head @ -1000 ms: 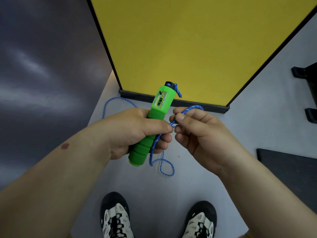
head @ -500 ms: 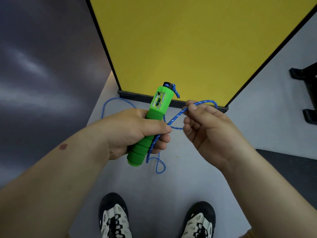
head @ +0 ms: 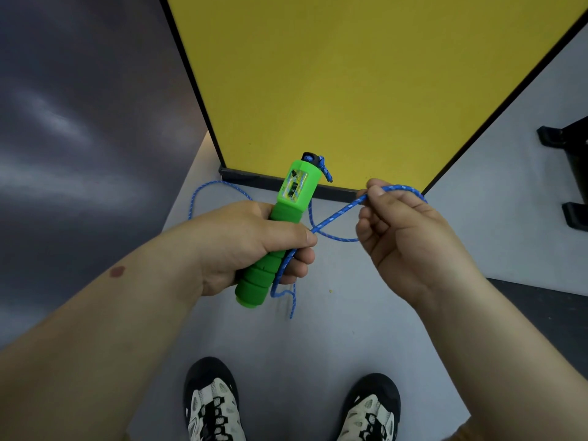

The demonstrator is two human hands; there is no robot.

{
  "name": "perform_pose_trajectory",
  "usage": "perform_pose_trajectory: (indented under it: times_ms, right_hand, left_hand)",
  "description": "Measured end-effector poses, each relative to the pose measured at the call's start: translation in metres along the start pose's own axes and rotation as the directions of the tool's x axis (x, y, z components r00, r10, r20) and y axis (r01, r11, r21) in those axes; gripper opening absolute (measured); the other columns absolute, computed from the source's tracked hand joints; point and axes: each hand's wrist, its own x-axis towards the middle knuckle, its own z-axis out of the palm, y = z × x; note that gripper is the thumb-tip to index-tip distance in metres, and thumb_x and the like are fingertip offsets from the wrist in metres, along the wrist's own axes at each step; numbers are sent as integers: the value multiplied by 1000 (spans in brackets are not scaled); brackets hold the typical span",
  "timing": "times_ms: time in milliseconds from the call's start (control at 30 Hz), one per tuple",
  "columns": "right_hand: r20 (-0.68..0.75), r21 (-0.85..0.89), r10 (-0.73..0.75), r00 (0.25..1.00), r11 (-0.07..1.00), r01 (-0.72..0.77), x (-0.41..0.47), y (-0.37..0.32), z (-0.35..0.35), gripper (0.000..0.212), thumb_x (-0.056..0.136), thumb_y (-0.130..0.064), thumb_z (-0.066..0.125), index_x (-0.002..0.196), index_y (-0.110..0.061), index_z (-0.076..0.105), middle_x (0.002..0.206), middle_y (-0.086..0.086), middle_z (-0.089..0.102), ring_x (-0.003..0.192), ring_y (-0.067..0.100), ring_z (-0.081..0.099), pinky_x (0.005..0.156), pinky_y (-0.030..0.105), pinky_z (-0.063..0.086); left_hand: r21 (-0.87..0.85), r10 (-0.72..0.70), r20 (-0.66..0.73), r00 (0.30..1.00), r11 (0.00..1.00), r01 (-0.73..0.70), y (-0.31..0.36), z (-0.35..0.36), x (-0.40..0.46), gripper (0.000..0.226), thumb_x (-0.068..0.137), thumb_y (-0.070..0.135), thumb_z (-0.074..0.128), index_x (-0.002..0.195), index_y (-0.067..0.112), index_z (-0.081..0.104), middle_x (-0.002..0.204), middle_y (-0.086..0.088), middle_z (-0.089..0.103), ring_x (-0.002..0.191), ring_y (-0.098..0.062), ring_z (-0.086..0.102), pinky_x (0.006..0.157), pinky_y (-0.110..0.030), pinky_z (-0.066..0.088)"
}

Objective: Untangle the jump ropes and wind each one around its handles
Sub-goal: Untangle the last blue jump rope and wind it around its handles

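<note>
Left hand (head: 254,246) grips the green handle (head: 276,230) over the floor, right hand (head: 404,230) pinches blue rope (head: 337,211) just right of it; keep the rope taut for snug winding.

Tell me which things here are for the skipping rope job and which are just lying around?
For the job:
green handle, held in the left hand
blue rope, pinched by the right hand

Just there:
yellow board
grey floor
shoes
black stand feet
dark mat
</note>
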Motion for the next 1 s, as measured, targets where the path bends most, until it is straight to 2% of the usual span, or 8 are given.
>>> perform_pose_trajectory:
  times_ms: [100,267,367,467,633,733,833,1000]
  right_hand:
    - [-17,17,18,1000,1000,-17,0,3,0,6,94,-12,66,97,-10,71,80,0,67,66,10,60,63,20,54]
    - [160,-123,115,980,988,-95,-10,15,7,11,90,-13,67,100,-10,72,77,3,65,63,10,61,64,22,55]
    - [212,-208,139,967,974,-95,-14,18,10,9,91,-10,66,96,-11,73,74,4,65,63,10,61,63,22,55]
    - [174,-197,103,979,978,-67,-12,16,9,9,92,-9,65,96,-11,73,74,2,66,63,10,61,62,22,55]
    - [33,-32,7,999,999,-6,-2,4,2,6,94,-11,66,98,-9,69,80,1,65,64,11,59,63,21,54]
    - [-12,9,-1,1000,1000,1,1,1,-1,7,93,-13,67,99,-9,69,83,2,66,66,11,60,64,22,54]
    - [24,-5,43,999,999,-43,-3,8,2,6,93,-15,68,97,-10,68,88,6,69,66,12,61,64,23,55]
    - [173,-138,146,974,983,-122,-13,19,9,11,90,-16,68,99,-10,69,77,3,66,64,11,61,63,23,55]
  left_hand:
    - [5,1,-4,1000,1000,-1,0,1,0,12,93,14,69,85,5,67,76,-8,72,67,-17,68,68,-30,58]
    - [-2,-2,-17,1000,1000,2,1,2,0,10,92,14,69,87,6,68,76,-8,73,68,-18,69,69,-32,60]
    - [-10,-4,-19,1000,1000,4,0,2,0,8,92,13,69,89,5,69,77,-8,73,68,-18,69,72,-34,59]
    - [-15,-5,-23,1000,1000,5,0,2,0,9,92,13,69,89,5,68,76,-9,73,67,-18,69,69,-32,59]
    - [-4,-6,-18,1000,1000,6,1,1,0,11,92,14,69,88,4,68,76,-9,72,66,-18,69,67,-30,60]
    - [6,-5,-11,1000,1000,5,1,2,0,11,93,14,69,87,5,68,77,-8,72,67,-18,69,68,-31,60]
    - [2,-5,-10,1000,1000,5,1,3,0,10,93,13,69,89,5,68,77,-9,72,67,-18,69,69,-31,61]
    - [-5,-5,-11,1000,1000,5,1,3,-1,9,93,13,68,90,5,69,77,-9,73,68,-18,69,69,-32,60]
